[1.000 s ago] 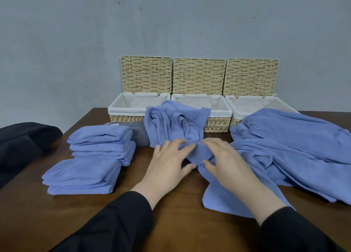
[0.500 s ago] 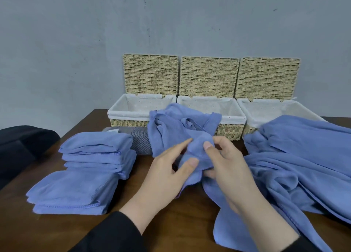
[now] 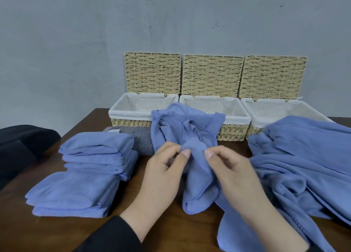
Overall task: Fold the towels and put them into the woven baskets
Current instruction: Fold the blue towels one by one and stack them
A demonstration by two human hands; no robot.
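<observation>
A crumpled blue towel (image 3: 190,130) is bunched at the table's middle, in front of the baskets. My left hand (image 3: 163,172) pinches its cloth from the left and my right hand (image 3: 231,168) pinches it from the right, lifting a fold that hangs down between them. Three woven baskets stand at the back with lids raised and white liners: left (image 3: 131,121), middle (image 3: 233,131), right (image 3: 252,130). No towels show inside them. Folded blue towels sit in a stack (image 3: 98,153) and a lower pile (image 3: 72,194) on the left.
A heap of unfolded blue towels (image 3: 307,156) covers the table's right side. A grey rolled cloth (image 3: 140,140) lies behind the stack. A black object (image 3: 20,143) sits at the far left edge. Brown wooden table (image 3: 57,231); grey wall behind.
Both hands went from resting flat on the towel to pinching it and raising a fold off the table. The camera has moved closer.
</observation>
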